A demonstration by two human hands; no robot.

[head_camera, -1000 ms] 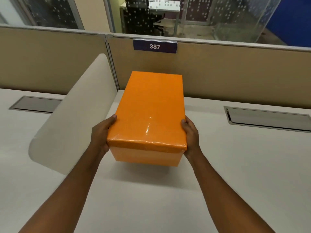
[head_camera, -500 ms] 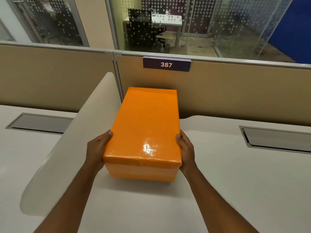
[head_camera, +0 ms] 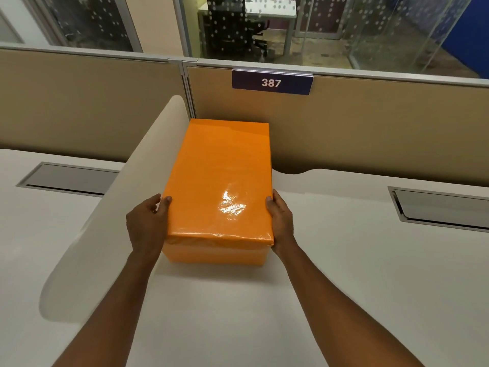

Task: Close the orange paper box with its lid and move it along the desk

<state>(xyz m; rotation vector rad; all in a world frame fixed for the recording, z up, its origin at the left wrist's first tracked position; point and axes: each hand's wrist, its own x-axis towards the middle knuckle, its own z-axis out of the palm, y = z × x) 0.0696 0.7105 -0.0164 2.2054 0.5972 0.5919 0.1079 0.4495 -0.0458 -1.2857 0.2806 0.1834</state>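
Note:
The orange paper box (head_camera: 214, 254) stands on the white desk (head_camera: 330, 274) with its glossy orange lid (head_camera: 219, 181) seated on top. Its far end reaches almost to the beige partition. My left hand (head_camera: 146, 226) grips the near left side of the lid, thumb on the top edge. On the opposite side, my right hand (head_camera: 280, 223) presses the near right edge of the lid. Both forearms reach in from the bottom of the view.
A curved white divider panel (head_camera: 111, 234) rises just left of the box. The beige partition (head_camera: 370, 128) with a "387" sign (head_camera: 271, 82) closes the back. Grey cable hatches lie in the desk at left (head_camera: 68, 178) and right (head_camera: 442, 207).
The box sits farther from me and closer to the partition than a second ago, with both hands still on its sides. The view has tilted up a little.

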